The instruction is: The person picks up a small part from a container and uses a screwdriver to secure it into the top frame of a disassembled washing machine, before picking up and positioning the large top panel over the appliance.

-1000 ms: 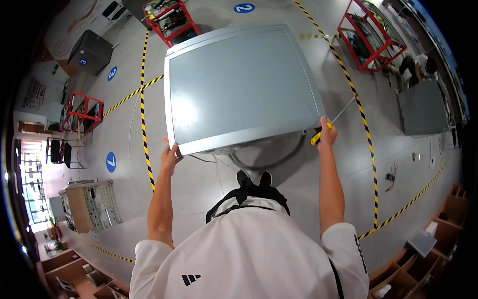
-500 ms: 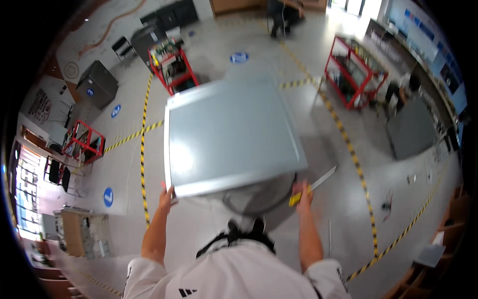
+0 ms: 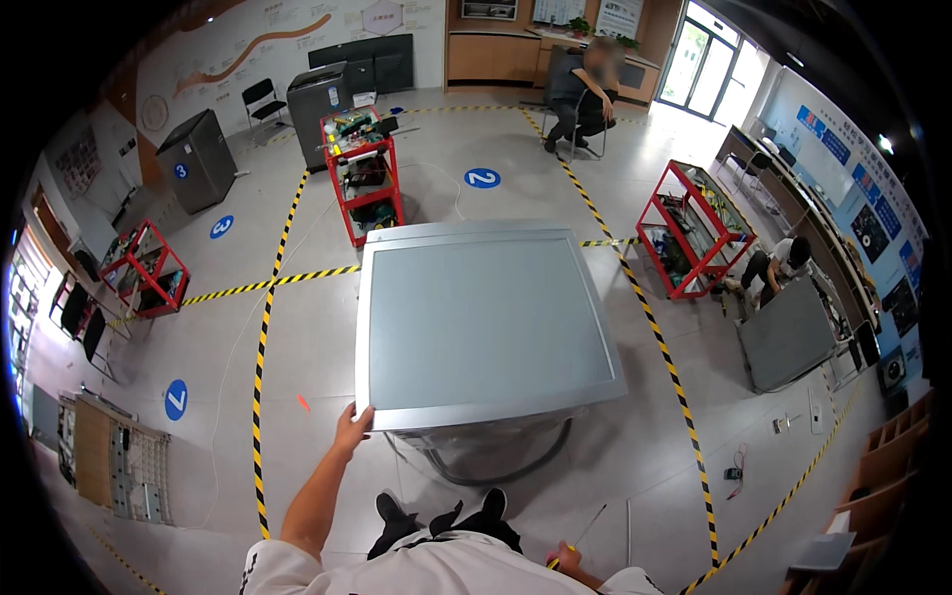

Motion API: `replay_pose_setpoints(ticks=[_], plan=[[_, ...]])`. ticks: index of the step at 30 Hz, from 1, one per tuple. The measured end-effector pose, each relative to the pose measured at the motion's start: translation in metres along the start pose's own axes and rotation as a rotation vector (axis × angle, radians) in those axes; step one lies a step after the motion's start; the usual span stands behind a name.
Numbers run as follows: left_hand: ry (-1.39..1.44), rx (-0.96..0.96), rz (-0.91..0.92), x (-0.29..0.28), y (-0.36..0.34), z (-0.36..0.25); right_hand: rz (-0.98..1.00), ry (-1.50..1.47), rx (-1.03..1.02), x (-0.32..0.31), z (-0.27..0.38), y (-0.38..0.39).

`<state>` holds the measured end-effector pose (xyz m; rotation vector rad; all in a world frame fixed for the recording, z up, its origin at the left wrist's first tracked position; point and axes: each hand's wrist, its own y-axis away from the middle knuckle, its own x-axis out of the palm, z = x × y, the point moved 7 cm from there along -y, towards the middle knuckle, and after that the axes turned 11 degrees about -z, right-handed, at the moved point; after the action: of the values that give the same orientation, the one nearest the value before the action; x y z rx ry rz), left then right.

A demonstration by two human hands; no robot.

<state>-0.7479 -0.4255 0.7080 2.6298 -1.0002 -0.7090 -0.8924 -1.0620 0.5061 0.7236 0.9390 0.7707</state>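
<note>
In front of me stands a large grey boxy appliance [image 3: 486,327] with a flat top in a silver frame. A dark hose [image 3: 506,474] curves out at its near lower side. My left hand [image 3: 352,430] grips the near left corner of the frame, with part of its fingers hidden there. Low in the view, close to my body, my right hand [image 3: 567,558] is closed round the yellow handle of a screwdriver [image 3: 592,526]. Its thin shaft points up and right, apart from the appliance.
Red tool carts [image 3: 365,178] stand beyond the appliance, and another cart [image 3: 689,233] is farther right. One person [image 3: 580,94] sits at the back; another [image 3: 783,266] crouches by a grey cabinet [image 3: 788,337]. Yellow-black tape [image 3: 263,397] marks the floor. An orange strip [image 3: 304,403] lies left.
My right hand with the screwdriver has drawn back from the appliance's near right corner toward my body. My left hand remains at the left corner. The view has shifted.
</note>
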Motion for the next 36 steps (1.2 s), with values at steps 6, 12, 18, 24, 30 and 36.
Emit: replay_pose_setpoints(ticks=[6, 12, 18, 24, 30, 36], plan=[[0.126, 0.272, 0.165, 0.021, -0.020, 0.001, 0.066, -0.202, -0.069, 0.078, 0.015, 0.065], [0.081, 0.415, 0.056, 0.025, -0.012, 0.001, 0.208, -0.134, -0.203, 0.137, -0.004, 0.172], [0.018, 0.416, 0.108, 0.028, -0.015, -0.003, 0.164, 0.126, -0.285, 0.127, -0.045, 0.174], [-0.048, 0.396, 0.178, 0.031, -0.033, 0.009, 0.054, 0.277, -0.163, 0.113, -0.068, 0.172], [-0.017, 0.401, 0.137, 0.030, -0.037, 0.018, 0.176, 0.343, -0.317, 0.144, -0.056, 0.182], [0.014, 0.417, 0.156, 0.022, -0.015, -0.015, 0.132, 0.548, -0.517, 0.161, -0.049, 0.138]])
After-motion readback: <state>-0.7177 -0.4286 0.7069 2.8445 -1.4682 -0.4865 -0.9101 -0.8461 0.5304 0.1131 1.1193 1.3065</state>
